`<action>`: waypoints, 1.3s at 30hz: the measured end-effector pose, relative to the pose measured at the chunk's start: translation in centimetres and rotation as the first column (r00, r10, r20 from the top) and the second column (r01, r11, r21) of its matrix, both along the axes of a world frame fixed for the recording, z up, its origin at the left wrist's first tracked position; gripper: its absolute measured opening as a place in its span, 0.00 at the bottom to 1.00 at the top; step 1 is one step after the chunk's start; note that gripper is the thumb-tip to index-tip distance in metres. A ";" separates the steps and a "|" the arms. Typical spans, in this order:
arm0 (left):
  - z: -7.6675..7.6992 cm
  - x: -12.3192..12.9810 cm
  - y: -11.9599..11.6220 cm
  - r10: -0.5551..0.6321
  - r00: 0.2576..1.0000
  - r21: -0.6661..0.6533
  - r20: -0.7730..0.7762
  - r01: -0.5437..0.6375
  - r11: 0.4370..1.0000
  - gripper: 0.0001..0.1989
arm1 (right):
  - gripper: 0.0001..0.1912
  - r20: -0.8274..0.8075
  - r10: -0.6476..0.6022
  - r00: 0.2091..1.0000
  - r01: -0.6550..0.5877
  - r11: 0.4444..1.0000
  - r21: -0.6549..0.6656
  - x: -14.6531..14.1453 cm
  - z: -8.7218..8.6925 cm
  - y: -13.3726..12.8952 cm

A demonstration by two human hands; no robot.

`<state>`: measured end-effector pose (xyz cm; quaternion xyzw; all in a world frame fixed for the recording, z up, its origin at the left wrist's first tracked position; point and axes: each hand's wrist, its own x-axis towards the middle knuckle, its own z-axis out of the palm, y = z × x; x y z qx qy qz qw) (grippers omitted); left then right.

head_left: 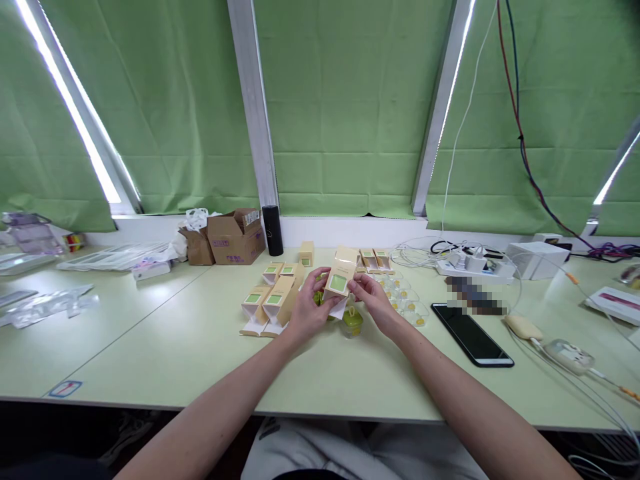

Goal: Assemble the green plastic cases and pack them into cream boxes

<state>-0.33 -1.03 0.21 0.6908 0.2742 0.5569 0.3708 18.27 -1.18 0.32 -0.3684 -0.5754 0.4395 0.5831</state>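
My left hand (311, 308) and my right hand (373, 298) hold a small beige box (342, 270) with a green window between them, tilted above the table. A white flap shows at its lower end. Just below it, a small clear jar with a green lid (352, 321) stands on the table; another green item is partly hidden behind my left fingers. Left of my left hand, several similar beige boxes (279, 300) lie in a group with flaps open. Beyond my right hand sits a clear tray (409, 301) with small yellow pieces.
On the table (200, 360) are a cardboard box (235, 238) and black cylinder (273, 231) at the back, a lone beige box (307, 254), a black phone (471, 335), a power strip (474, 265) with cables, and plastic packaging (50, 305) at left.
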 end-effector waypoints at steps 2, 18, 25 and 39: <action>0.0 0.0 -0.1 -0.014 1.000 -0.014 -0.009 0.014 1.000 0.34 | 0.31 0.024 0.003 1.000 -0.003 1.000 0.013 0.0 0.0 0.0; 0.0 -0.5 -0.3 -0.169 0.982 -0.126 0.082 0.179 0.976 0.39 | 0.33 -0.002 0.011 1.000 -0.011 0.999 -0.036 0.0 0.1 0.0; 0.0 -0.6 0.1 -0.117 0.990 -0.132 0.076 0.126 0.983 0.28 | 0.33 -0.085 -0.047 0.995 0.043 0.998 -0.048 -0.2 0.3 -0.2; 0.2 -0.5 0.4 -0.146 0.965 -0.249 0.217 0.200 0.948 0.21 | 0.33 -0.145 -0.099 0.984 0.083 0.990 -0.114 0.0 0.2 -0.1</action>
